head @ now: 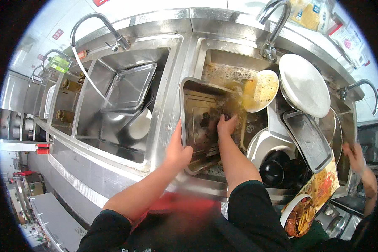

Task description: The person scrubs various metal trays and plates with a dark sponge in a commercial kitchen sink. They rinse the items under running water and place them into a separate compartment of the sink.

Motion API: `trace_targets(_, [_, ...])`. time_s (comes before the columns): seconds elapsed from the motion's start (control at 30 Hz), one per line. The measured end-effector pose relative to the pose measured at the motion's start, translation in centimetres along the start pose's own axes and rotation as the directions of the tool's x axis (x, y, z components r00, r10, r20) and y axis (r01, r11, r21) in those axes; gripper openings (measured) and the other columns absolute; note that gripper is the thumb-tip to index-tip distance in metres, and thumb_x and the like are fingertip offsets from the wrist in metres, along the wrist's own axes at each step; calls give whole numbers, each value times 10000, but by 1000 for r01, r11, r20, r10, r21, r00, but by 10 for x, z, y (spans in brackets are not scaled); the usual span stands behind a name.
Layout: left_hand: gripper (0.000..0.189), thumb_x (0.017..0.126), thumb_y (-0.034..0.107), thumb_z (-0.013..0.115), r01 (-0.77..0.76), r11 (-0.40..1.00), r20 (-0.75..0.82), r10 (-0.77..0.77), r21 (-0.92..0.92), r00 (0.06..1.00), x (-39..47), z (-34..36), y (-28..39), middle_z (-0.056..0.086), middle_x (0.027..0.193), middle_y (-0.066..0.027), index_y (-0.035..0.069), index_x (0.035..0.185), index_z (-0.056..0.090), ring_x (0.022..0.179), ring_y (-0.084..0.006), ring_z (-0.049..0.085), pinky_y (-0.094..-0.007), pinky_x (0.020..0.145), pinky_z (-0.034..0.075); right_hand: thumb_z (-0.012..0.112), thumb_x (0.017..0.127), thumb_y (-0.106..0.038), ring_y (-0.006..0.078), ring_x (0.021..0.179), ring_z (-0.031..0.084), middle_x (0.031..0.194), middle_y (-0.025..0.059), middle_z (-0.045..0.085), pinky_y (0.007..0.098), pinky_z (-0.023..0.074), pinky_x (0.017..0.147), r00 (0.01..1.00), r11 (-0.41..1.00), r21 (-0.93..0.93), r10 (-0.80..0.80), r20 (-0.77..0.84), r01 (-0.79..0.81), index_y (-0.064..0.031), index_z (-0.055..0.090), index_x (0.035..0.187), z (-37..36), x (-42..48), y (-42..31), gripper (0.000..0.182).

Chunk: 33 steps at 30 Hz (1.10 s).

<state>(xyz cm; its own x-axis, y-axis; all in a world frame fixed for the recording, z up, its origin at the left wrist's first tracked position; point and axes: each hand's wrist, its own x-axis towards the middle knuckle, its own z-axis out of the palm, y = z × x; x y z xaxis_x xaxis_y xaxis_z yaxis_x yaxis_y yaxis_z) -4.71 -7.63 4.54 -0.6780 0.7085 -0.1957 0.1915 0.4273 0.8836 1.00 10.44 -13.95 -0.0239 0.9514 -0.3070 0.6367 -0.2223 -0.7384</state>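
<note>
My left hand (180, 150) grips the near left rim of a rectangular metal pan (185, 116), which is tilted inside a dirty stainless steel sink (220, 56). Over the pan's inner right side is my right hand (226, 124), its fingertips near a dark blurred patch; whether it holds something I cannot tell. A white oval dish (266, 91) with yellow-orange residue leans just beyond that hand. Black bowls (272, 170) and a white container (255, 141) lie to the right of my right forearm.
Left is a sink (91, 126) holding a metal tray (134, 85) and a white bowl (140, 124). White plates (305, 85), a metal tray (308, 140) and a bowl of food scraps (291, 211) stand right. Faucets (123, 42) line the back. A person's hand (354, 157) is at far right.
</note>
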Motion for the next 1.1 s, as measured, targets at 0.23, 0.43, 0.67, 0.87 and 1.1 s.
trace_targets(0.23, [784,647,-78,407,40,989,11,-39,-144,999,13,7,-2,354,1341,-180,46,1387,176,1220,-244,378,-279,984,306,596,775,-128,337,1101,445,1200,190,449,379,335,960,798,698,448,-600,-60,559,1,399,1237,7,-46,-83,518])
trace_targets(0.43, [809,622,-125,388,-34,965,14,39,-261,999,16,7,-2,395,1298,-139,36,1385,178,1180,-212,406,-276,974,315,602,754,-66,366,1150,410,1214,209,442,385,334,969,744,722,361,-660,101,591,-15,404,1215,-23,-90,-47,505])
trace_targets(0.67, [765,628,-118,391,46,975,9,-45,-217,999,9,11,10,429,1235,-120,20,1359,212,1129,-203,436,-273,949,330,583,800,-181,384,1091,451,1199,234,455,414,368,919,992,999,27,31,123,-34,6,382,1230,-9,15,29,510])
trace_targets(0.87, [744,628,-119,388,39,975,33,-32,-219,999,9,14,12,428,1223,-123,3,1343,222,1100,-204,445,-283,948,331,609,754,-162,379,1088,445,1226,223,435,445,345,930,974,944,245,-227,2,220,2,412,1214,2,-7,-23,527])
trace_targets(1.1, [778,633,-106,421,-77,995,6,77,-66,997,24,11,-18,453,1198,-123,51,1366,216,1079,-214,463,-281,905,372,550,752,-21,331,1148,426,1227,175,457,384,320,973,666,577,479,-745,-23,662,-27,432,1200,-11,-95,-87,464])
